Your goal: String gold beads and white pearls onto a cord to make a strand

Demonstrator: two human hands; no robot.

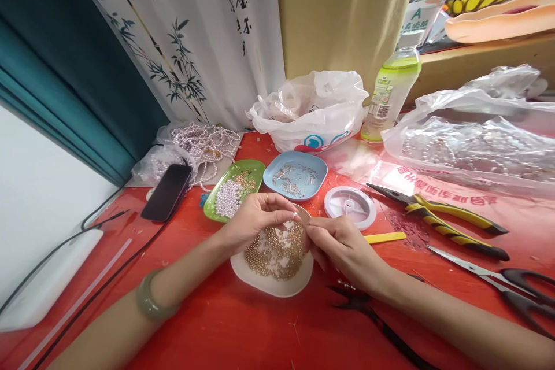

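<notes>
Leftmost, one black phone (167, 192), lying face up and apart from the beadwork. Next, farther off, strands of pearl beads (203, 144): already strung, heaped and out of your reach of work. Green tray (261, 170), one: white beads (228, 199) at the near end, small gold-toned pieces (246, 181) at the far end, all loose, so seemingly unused stock.

Your left hand (254, 221): thumb and forefinger pinching one white bead (295, 215) at their tips, above the far part of the beige dish (273, 288). In that dish, gold beads (273, 254), many, loose and unstrung; by their number, much looks left to do. Blue tray (321, 173), one, beyond your hands: short metal pins (295, 178), scattered, apparently unused too.

Your right hand (340, 243): thumb and forefinger pressed together just right of the bead; you may have something fine between them, but it is too small to tell. Judged from this, you are partway through a single small piece; no completed one can be picked out with certainty.

Farther right: white spool (349, 204), one; dark-handled pliers (384, 324), nearest you and out of hand; yellow stick (385, 237); yellow-and-black long-nose pliers (417, 206); scissors (498, 277), laid down, blades apart. All four tools lie idle.
</notes>
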